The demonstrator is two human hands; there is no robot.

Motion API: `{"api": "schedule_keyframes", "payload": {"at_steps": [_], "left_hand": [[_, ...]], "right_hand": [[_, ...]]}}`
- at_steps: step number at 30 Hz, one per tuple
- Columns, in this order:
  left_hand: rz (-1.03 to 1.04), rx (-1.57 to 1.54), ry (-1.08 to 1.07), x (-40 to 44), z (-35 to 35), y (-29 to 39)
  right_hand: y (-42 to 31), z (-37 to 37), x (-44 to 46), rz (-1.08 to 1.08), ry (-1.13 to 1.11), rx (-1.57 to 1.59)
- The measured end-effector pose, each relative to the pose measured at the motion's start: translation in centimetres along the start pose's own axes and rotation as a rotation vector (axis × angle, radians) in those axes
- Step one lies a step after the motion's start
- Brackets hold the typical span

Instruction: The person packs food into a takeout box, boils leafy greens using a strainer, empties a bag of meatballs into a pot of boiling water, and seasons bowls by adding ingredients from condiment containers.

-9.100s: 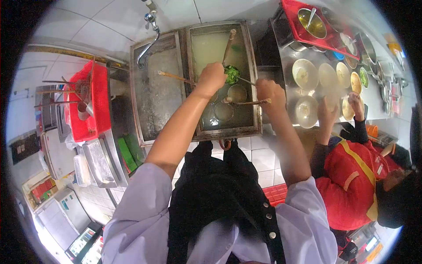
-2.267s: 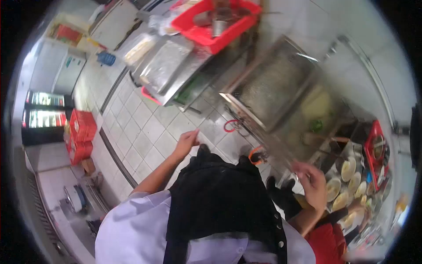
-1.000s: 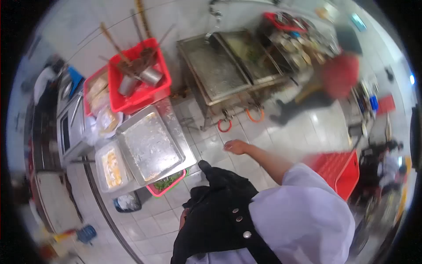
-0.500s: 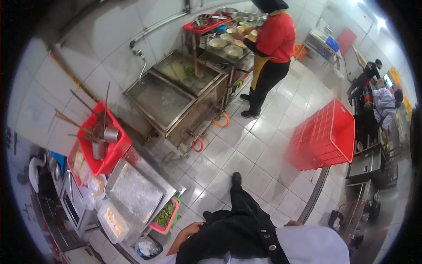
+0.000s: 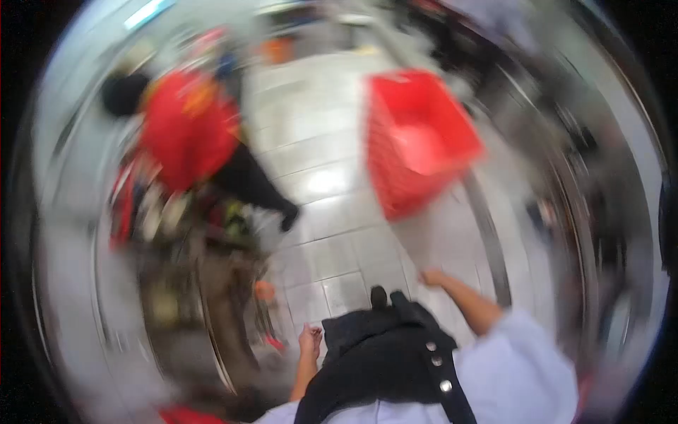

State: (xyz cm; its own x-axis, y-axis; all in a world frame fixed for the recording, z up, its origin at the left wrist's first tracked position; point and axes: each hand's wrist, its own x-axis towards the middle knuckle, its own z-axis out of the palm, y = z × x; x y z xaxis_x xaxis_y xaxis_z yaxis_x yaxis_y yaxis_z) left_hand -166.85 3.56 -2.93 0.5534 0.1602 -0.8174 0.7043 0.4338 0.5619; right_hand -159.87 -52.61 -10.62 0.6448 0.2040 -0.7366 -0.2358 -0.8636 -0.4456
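Note:
My left hand hangs beside the black apron, fingers loosely curled and a little apart, with nothing seen in it. My right hand reaches forward over the floor, closed; what it holds, if anything, is too blurred to make out. Ahead of that hand stands a tall red plastic crate, open at the top, its visible inside bare. A faint line runs between the hand and the crate's base; I cannot tell if it is a cord or a floor mark.
A person in a red top stands ahead on the left by a blurred counter. A steel basin unit lies to my left. The tiled floor runs forward, with a dark drain strip along the right. Blurred kitchen equipment lines the right side.
My view has swung right, so the crate now stands nearly ahead and the person in red is at left. My right arm has come out forward; the tray table has left view.

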Motion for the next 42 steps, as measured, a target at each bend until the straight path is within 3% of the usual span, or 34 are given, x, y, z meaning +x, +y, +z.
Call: {"api": "schedule_keyframes", "payload": {"at_steps": [1,2,3,5,7,8,12,13,14,15,16,17,20,23,25,27,31,32,33,34,35,36,37,39,41,42], "left_hand": [[0.025,0.008,-0.168,1.5,3.4,2.9],[0.031,0.088,-0.352,3.9,4.7,4.0],[0.026,0.151,-0.56,8.2,6.3,5.6],[-0.319,0.314,-0.344,11.2,13.4,8.2],[-0.42,0.728,-0.366,15.4,15.6,9.4],[-0.418,0.924,-0.423,17.1,17.2,9.9],[-0.302,1.559,-0.664,22.1,24.1,13.2],[-0.268,1.667,-0.716,22.8,27.3,13.2],[-0.246,1.763,-0.761,23.1,30.2,12.8],[-0.22,1.851,-0.808,23.1,33.5,11.7],[-0.208,1.93,-0.844,22.7,36.4,10.3],[-0.2,1.999,-0.87,22.1,38.8,8.3],[-0.167,2.132,-0.948,18.2,46.3,-1.2],[-0.13,2.139,-0.983,13.2,51.8,-11.7],[-0.087,2.04,-0.897,1.9,53.7,-18.4],[-0.213,2.056,-0.979,-3.2,54.2,-23.8],[-0.235,2.484,-0.914,-9.4,53.8,-33.0],[0.179,2.719,-2.052,-6.8,53.5,-34.5],[0.104,2.817,-1.879,-8.4,53.0,-35.9],[0.114,2.875,-1.813,-10.0,52.8,-38.3],[0.107,2.902,-1.766,-11.8,52.7,-41.2],[0.101,2.926,-1.736,-13.7,52.8,-44.5],[0.096,2.955,-1.725,-15.7,52.9,-48.1],[0.094,3.019,-1.719,-18.9,54.2,-56.4],[0.112,3.061,-1.772,-23.4,56.3,-65.7],[0.121,3.074,-1.822,-26.1,57.8,-70.4]], "right_hand": [[-1.4,-1.1,2.1,-0.169,0.266,-0.072],[-5.4,-3.7,3.1,-0.068,0.166,0.066],[-11.4,-7.9,-2.0,-0.1,0.372,0.197],[-15.9,-11.5,-4.2,-0.232,0.618,0.377],[-16.9,-11.7,-8.5,-0.252,0.631,0.744],[-16.3,-9.9,-10.0,-0.116,0.65,0.766],[-7.6,7.6,-19.3,0.378,0.63,0.648],[-3.8,16.0,-20.2,0.526,0.589,0.52],[-1.1,26.6,-20.5,0.792,0.809,0.687],[-3.7,29.6,-26.7,0.868,0.934,0.821],[-4.3,38.2,-28.3,0.902,0.759,0.7],[-5.0,45.8,-28.5,0.955,0.246,0.692],[-16.1,60.7,-30.6,1.149,0.378,1.498],[-24.6,65.4,-30.4,1.145,0.396,1.765],[-26.4,66.9,-29.4,1.044,0.431,1.883],[-26.5,67.3,-29.0,0.917,0.453,1.978],[-16.9,70.4,-31.9,0.704,0.535,1.858],[-12.2,72.8,-33.9,0.734,0.647,1.74],[-8.0,75.6,-37.2,0.879,1.063,1.463],[-3.0,76.0,-42.8,1.044,1.179,1.798],[1.6,74.8,-50.7,1.206,1.252,1.893],[6.5,77.4,-55.0,1.399,1.202,1.568],[10.9,82.0,-58.1,1.46,1.217,1.321],[15.2,74.8,-75.0,1.554,1.435,1.438],[19.4,78.5,-81.0,1.504,1.586,1.632],[20.8,84.9,-80.1,1.457,1.467,1.552]]}}
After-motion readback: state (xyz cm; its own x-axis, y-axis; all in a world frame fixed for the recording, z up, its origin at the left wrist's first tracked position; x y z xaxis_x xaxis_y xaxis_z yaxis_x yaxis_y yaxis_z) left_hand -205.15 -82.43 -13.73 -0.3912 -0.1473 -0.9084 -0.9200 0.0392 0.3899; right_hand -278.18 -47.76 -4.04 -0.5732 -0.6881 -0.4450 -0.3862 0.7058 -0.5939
